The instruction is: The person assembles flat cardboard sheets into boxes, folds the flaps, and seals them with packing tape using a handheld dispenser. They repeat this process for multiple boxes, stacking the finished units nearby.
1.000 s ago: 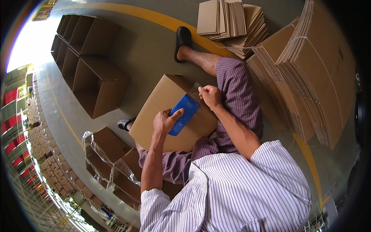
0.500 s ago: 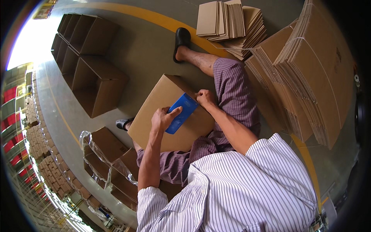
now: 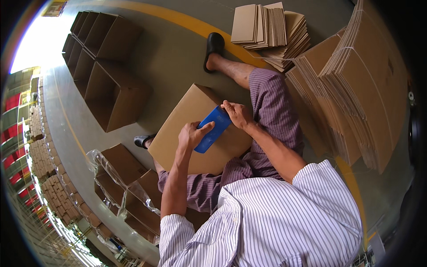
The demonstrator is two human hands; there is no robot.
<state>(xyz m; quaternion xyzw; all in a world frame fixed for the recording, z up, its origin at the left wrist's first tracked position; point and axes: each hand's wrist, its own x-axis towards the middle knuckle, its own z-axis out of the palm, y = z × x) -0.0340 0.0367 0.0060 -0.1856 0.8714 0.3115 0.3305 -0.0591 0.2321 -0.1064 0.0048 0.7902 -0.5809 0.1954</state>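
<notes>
A closed brown cardboard box [image 3: 182, 120] rests tilted between my legs. Against its upper face lies a blue rectangular sheet [image 3: 208, 141], smooth and slightly shiny; whether it is stuck down I cannot tell. My left hand [image 3: 191, 135] is at the sheet's left edge, its thumb laid across the blue surface and its other fingers curled. At the sheet's upper right end, by the box edge, my right hand [image 3: 239, 115] touches the corner with its fingers extended. Its palm side is hidden.
Open cardboard boxes [image 3: 109, 84] stand in rows at the far left. More open boxes [image 3: 122, 164] with clear plastic film [image 3: 144, 196] sit at the near left. Flat cardboard stacks [image 3: 369, 89] lean on the right. Smaller flat pieces [image 3: 267, 26] lie at the far right.
My right hand's fingers have gone from pinched together to stretched out at the sheet's upper corner. The left hand keeps its place on the sheet.
</notes>
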